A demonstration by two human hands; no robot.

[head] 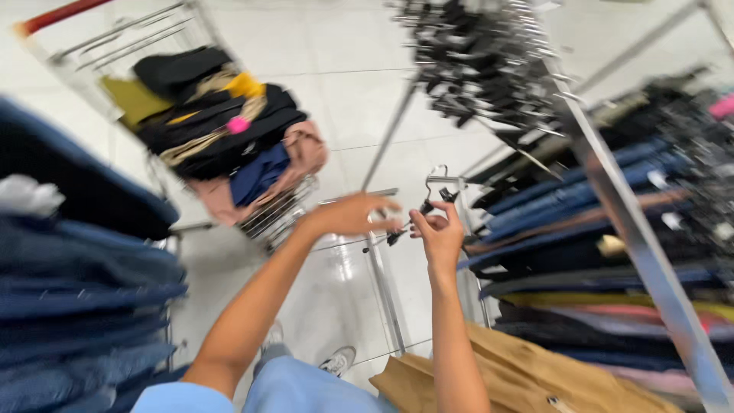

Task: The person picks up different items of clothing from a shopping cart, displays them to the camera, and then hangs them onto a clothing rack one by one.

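Seen from above, a person in pale blue trousers and white sneakers [339,359] stands on a glossy white tiled floor [344,99] between clothing racks, with a tan garment [527,375] lying low at the right. Both bare arms reach forward and meet at the centre. The right hand [438,233] pinches a black clip hanger [419,216] between thumb and fingers, its metal hook [440,177] pointing up and away; the left hand [353,214] closes its fingers on the hanger's other end, though motion blur hides the exact grip. To handle this well, it seems best to keep the bar level, steady one end, and squeeze one clip at a time. Stacked blue jeans [76,306] fill the left edge; hanging trousers [581,206] in blue, brown and black fill the right, crossed by a slanting metal rail [634,229]. Beyond the hands, a wire cart [283,210] holds dark, yellow and pink clothes [229,130], and a dense cluster of empty black hangers [474,53] hangs farthest off.
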